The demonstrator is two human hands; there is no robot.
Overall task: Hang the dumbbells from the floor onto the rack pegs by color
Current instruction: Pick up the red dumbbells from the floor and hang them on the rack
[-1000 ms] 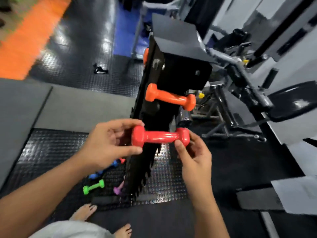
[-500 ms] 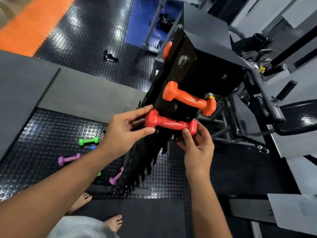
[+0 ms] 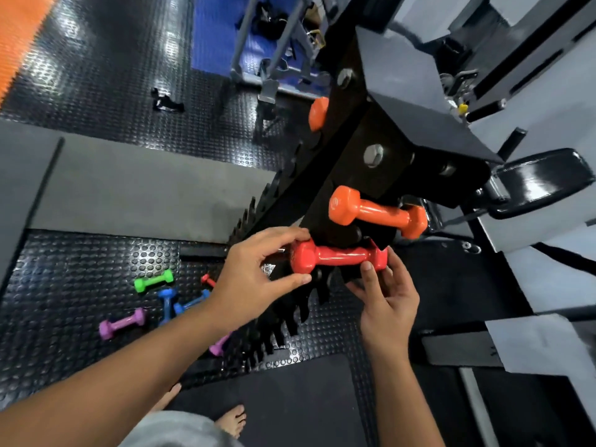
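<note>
A red dumbbell [image 3: 338, 256] lies level against the black toothed rack [image 3: 322, 175], just under an orange dumbbell [image 3: 377, 212] hung on its pegs. My left hand [image 3: 254, 272] pinches the red one's left head between thumb and fingers. My right hand [image 3: 387, 304] holds its right head from below, index finger on top. A second orange dumbbell head [image 3: 318, 112] shows higher on the rack's far side. On the studded floor lie a green dumbbell [image 3: 154, 280], two blue dumbbells [image 3: 167, 303], a purple dumbbell [image 3: 122, 322], another purple dumbbell [image 3: 221, 345] half hidden by the rack, and a red dumbbell end [image 3: 208, 280].
A black padded bench seat [image 3: 541, 182] and its metal frame stand right of the rack. Grey floor mats [image 3: 145, 188] lie to the left. A grey machine frame [image 3: 267, 59] stands on a blue mat behind. My bare feet [image 3: 232, 421] are at the rack's base.
Both hands carried the red dumbbell up and in against the rack, right below the orange one. The view tilted down, showing more dumbbells on the floor.
</note>
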